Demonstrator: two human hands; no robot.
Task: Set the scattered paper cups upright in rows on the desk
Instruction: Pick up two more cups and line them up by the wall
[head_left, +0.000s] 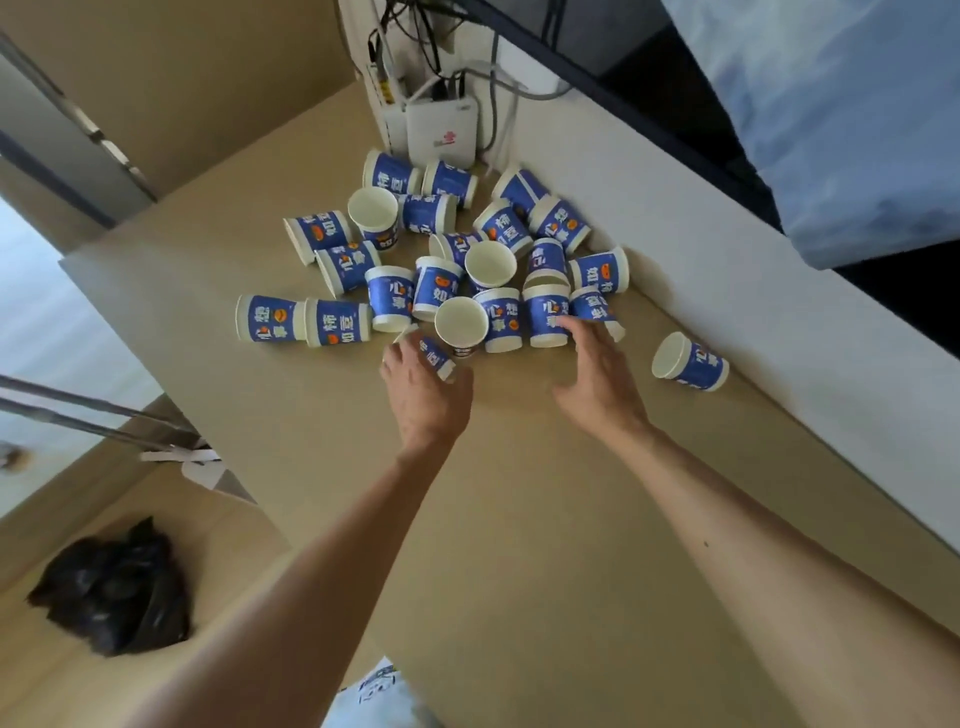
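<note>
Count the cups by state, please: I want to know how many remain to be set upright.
Cups standing mouth up: 3
Cups lying or upended on the desk: 19
Tipped cup gripped by left hand: 1
Total: 23

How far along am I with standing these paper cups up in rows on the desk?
Barely started: no row yet. Three upright cups stand inside the pile; the rest lie tipped. Left hand grips a tipped cup; right hand reaches open toward another. A stray cup lies apart on the desk.
</note>
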